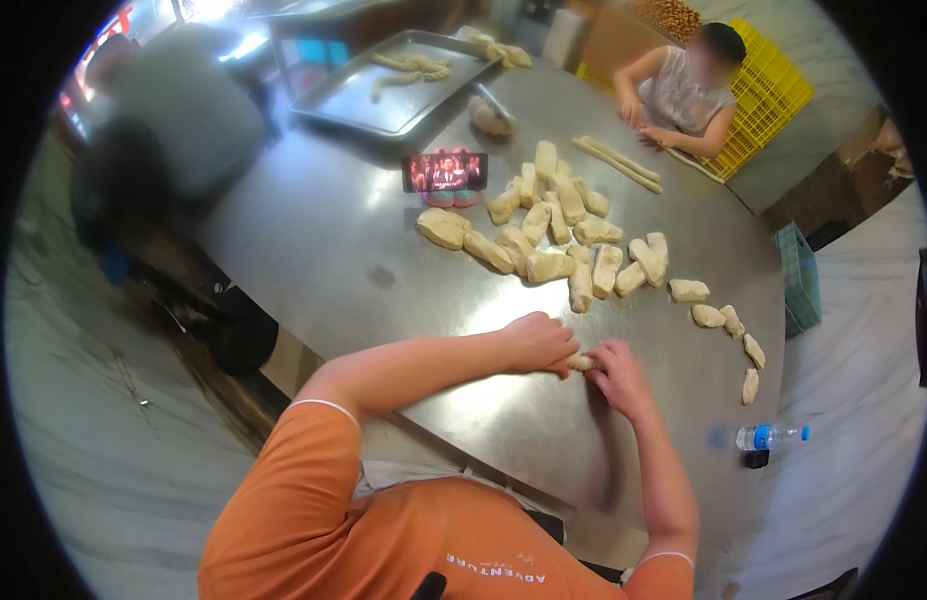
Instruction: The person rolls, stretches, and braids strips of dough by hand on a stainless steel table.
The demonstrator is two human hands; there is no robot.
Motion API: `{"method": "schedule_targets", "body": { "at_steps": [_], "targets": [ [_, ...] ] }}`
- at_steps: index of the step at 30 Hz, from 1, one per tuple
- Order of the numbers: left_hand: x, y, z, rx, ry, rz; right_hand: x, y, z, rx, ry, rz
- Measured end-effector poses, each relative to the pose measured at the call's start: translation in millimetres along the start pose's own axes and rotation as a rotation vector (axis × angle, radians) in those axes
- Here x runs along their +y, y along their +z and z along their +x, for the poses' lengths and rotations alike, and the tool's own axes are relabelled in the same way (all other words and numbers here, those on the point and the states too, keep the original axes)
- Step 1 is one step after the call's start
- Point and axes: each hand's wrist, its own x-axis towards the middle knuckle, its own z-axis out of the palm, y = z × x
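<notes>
Both my hands are at a small piece of dough (581, 362) on the steel table, near its front edge. My left hand (539, 343) curls over the dough's left end, fingers pointing down. My right hand (617, 376) closes on the right end, thumb and fingers pressed against it. Only a short middle stretch of the dough shows between them. Beyond my hands lies a cluster of pale, cut dough pieces (549, 267), some leaning on one another. More pieces (708, 316) trail off in a curved line to the right.
A phone (444, 173) stands propped on the steel table (333, 260). Behind it is a metal tray (403, 85) with twisted dough. Long dough strips (618, 163) lie near a co-worker (683, 95), whose hands work another strip. A water bottle (768, 437) lies at right; a person blurs at left.
</notes>
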Motion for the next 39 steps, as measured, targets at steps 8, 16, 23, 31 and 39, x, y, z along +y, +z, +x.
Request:
{"method": "schedule_targets", "body": {
  "at_steps": [8,16,23,31,39],
  "targets": [
    [-118.7,-265.0,-96.3,0.839,-0.281,0.776,-136.6,-97.1,155.5,0.795,-0.155,0.235],
    [-95.6,-122.0,-124.5,0.378,-0.282,0.265,-23.6,14.3,75.5,0.408,0.049,0.223],
    [10.7,-8.1,-22.7,0.058,-0.085,-0.037,225.6,-29.1,-30.4,0.844,0.484,-0.146],
    [27.7,-4.9,18.8,-0.102,-0.098,0.002,337.4,-90.3,-40.9,0.873,1.046,-0.257],
    [26.5,-0.1,11.6,-0.033,-0.101,-0.031,391.2,-109.7,-23.3,0.822,1.075,-0.271]
  ]
}}
